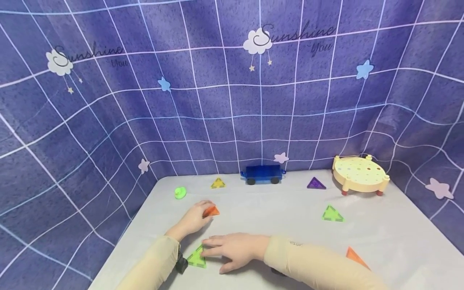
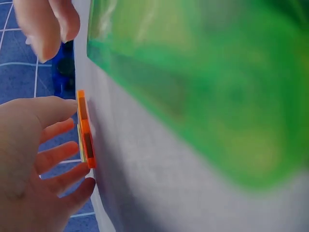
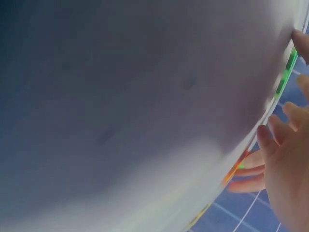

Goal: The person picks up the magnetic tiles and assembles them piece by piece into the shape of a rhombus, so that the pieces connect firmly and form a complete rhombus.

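At the left of the table my left hand (image 1: 197, 216) holds an orange triangle tile (image 1: 213, 211), thumb and fingers on opposite sides of it. The left wrist view shows that orange tile (image 2: 86, 130) edge-on, with the fingers partly behind it. My right hand (image 1: 237, 250) reaches across from the right, palm down with fingers spread. Its fingertips overlap the right edge of a green triangle tile (image 1: 197, 257), which lies beside the left wrist. Large and blurred, this green tile (image 2: 203, 96) fills much of the left wrist view.
Further back are a green duck (image 1: 180, 193), a yellow triangle tile (image 1: 218, 183), a blue wagon (image 1: 263, 174) and a purple triangle tile (image 1: 316, 183). To the right are a cream round toy table (image 1: 359, 173), another green triangle tile (image 1: 332, 214) and an orange tile (image 1: 356, 257) partly behind the right sleeve.
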### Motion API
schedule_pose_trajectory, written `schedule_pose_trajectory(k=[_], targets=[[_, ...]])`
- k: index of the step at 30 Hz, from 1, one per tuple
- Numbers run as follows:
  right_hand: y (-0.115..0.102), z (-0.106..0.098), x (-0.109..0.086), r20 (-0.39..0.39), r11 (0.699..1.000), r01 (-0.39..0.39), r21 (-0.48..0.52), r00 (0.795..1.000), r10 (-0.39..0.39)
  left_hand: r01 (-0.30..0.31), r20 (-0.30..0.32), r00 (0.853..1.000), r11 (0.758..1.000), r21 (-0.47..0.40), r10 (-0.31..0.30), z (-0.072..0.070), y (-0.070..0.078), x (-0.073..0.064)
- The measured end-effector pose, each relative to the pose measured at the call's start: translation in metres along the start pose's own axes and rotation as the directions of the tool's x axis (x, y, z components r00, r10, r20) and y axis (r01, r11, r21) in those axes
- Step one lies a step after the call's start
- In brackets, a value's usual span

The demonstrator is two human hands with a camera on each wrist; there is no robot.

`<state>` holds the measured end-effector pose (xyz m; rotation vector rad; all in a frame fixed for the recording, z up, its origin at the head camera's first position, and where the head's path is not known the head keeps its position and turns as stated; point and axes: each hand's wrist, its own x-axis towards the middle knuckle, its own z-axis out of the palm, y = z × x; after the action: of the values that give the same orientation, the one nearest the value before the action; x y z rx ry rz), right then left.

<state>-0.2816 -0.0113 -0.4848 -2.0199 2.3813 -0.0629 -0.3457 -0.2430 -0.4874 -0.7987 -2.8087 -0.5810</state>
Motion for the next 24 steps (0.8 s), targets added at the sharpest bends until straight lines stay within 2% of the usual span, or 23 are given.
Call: schedule_pose_trajectory(k=[5,11,17,21,24], targets=[[-0.004,0.002,0.006,0.024,0.999,0.032,-0.003,0.999,-0.032,0.001,0.034,0.999,1.000,0.006,-0.001,0.005,-0.001,0.001],[-0.004,-0.002,0.000,0.043,1.000,0.008,0.013,0.999,-0.008,-0.023,0.048,0.999,1.000,0.007,0.023,0.004,0.001,0.003],[-0.001,-0.008,-0.020,0.037,0.999,-0.026,0.030,0.999,0.025,-0.052,0.080,0.995,0.999,0.012,0.050,0.003,0.005,0.006],[0.005,-0.008,-0.037,0.026,0.996,-0.078,0.035,0.997,0.077,-0.066,0.094,0.993,0.998,0.019,0.064,0.003,0.009,0.008],[0.009,-0.007,-0.050,0.024,0.992,-0.122,0.044,0.992,0.121,-0.084,0.127,0.989,0.996,0.034,0.079,0.004,0.014,0.008]])
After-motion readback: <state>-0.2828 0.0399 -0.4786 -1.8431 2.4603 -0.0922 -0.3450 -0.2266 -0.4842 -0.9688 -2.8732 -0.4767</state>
